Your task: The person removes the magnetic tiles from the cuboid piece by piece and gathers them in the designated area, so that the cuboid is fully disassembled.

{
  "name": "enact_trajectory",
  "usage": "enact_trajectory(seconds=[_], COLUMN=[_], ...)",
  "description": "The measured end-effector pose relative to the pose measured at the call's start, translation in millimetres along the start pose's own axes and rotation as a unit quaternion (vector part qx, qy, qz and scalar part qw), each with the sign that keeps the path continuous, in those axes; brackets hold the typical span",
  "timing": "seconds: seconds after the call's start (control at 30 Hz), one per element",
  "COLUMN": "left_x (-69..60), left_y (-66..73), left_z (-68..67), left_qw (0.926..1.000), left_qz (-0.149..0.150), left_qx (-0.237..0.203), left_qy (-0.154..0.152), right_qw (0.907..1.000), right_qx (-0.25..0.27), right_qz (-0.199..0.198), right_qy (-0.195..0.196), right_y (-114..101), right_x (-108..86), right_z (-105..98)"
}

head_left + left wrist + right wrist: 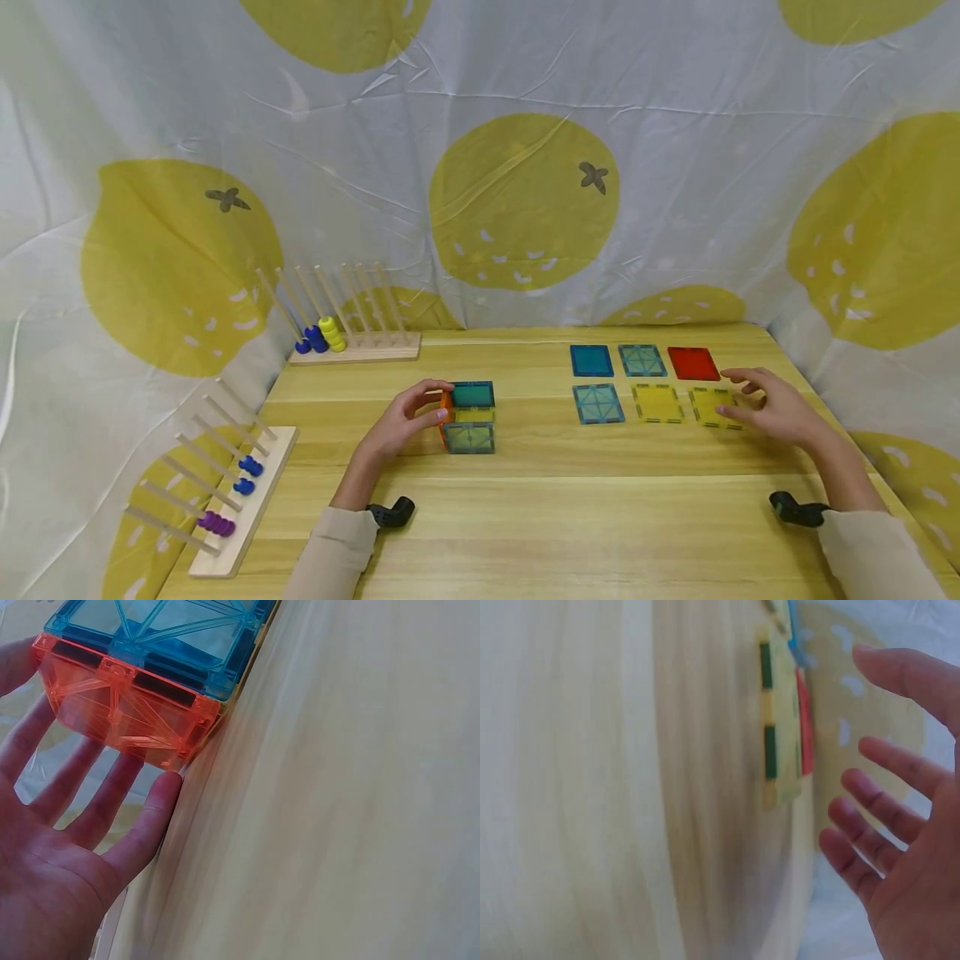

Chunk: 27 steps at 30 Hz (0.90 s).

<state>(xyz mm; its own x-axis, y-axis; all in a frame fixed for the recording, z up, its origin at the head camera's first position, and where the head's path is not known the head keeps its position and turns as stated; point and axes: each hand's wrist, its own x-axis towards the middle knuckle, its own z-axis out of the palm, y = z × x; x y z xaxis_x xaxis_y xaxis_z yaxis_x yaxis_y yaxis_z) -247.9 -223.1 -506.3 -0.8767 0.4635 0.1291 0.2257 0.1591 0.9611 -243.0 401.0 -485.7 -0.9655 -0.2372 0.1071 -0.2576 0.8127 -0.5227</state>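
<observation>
A small upright build has an orange tile [446,410] [124,705] on its left, a teal tile [473,394] at the back, a light-blue latticed tile [470,438] in front and yellow at the bottom. My left hand [397,421] [67,855] holds the orange side, thumb and fingers at its edges. At the right, my right hand [776,408] [915,832] hovers with parted fingers, holding nothing, beside a yellow tile [715,407] [784,727] and a red tile [693,363] [804,724].
Left of the red tile lie a latticed tile [642,361] and a blue tile [592,361]. In the nearer row are another latticed tile [598,403] and another yellow tile [657,403]. Pegged wooden racks [356,353] [251,500] with coloured beads stand at the left.
</observation>
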Motion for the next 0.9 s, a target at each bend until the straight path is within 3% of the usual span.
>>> enact_trajectory(seconds=[0.23,0.63,0.9], left_x=[0.6,0.3,1.8], left_y=[-0.4,0.1,-2.9], left_z=[0.2,-0.1,0.0], left_qw=[0.9998,0.9993,0.9988], left_qz=[0.016,0.034,0.042], left_qx=[0.010,0.018,0.027], left_qy=[-0.001,-0.002,0.001], right_qw=[0.9961,0.9822,0.9664], right_qx=[0.067,0.170,0.230], right_qz=[-0.028,-0.078,-0.113], right_qy=[0.050,0.020,-0.012], right_y=[-40,-107,-145], right_x=[9.1,31.3,42.1], right_z=[13,51,76])
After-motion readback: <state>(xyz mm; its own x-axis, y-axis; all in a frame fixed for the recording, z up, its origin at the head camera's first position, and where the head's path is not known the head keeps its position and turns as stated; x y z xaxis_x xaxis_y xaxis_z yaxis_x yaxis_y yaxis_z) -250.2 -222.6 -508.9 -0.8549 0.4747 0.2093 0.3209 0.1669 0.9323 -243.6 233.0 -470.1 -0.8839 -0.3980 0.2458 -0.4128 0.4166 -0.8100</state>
